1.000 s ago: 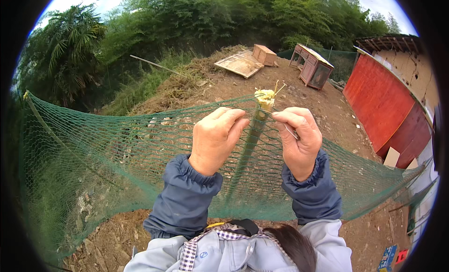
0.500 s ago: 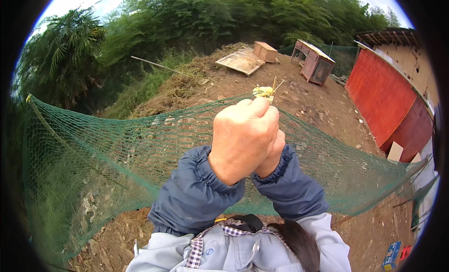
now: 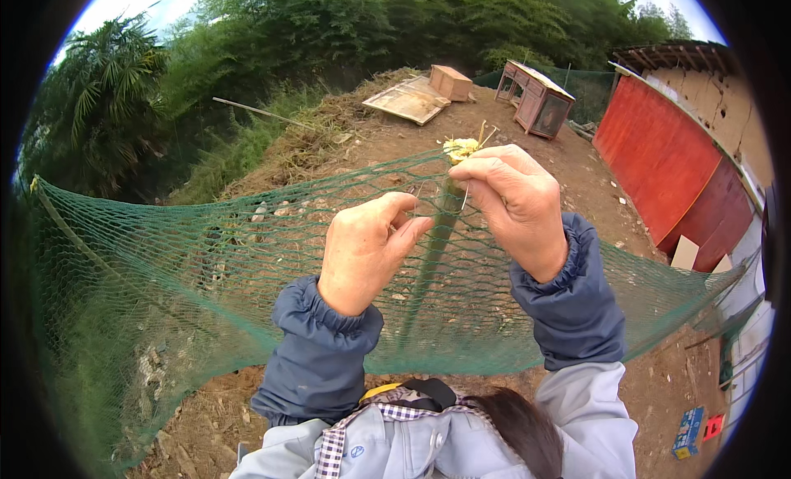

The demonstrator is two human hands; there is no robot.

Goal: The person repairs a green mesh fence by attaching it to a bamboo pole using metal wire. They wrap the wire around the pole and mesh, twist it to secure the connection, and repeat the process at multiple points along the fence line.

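A green post stands in front of me behind the green net, its top split and yellowish. My right hand is beside the post just below that top. Its thumb and forefinger pinch a thin pale wire that hangs down from the fingertips. To the left of the post is my left hand, thumb and forefinger apart, the other fingers curled under. A fine strand shows just above its fingertips; whether it is wire or net I cannot make out.
The net runs from a thin pole at left toward the red wall panel at right. Uphill lie a flat wooden board, a wooden box and a wooden cabinet. A blue box lies low at right.
My hands were together at the post top, hiding the post. They have parted: the left moved left and down, the right moved right, and the post and pale wire now show.
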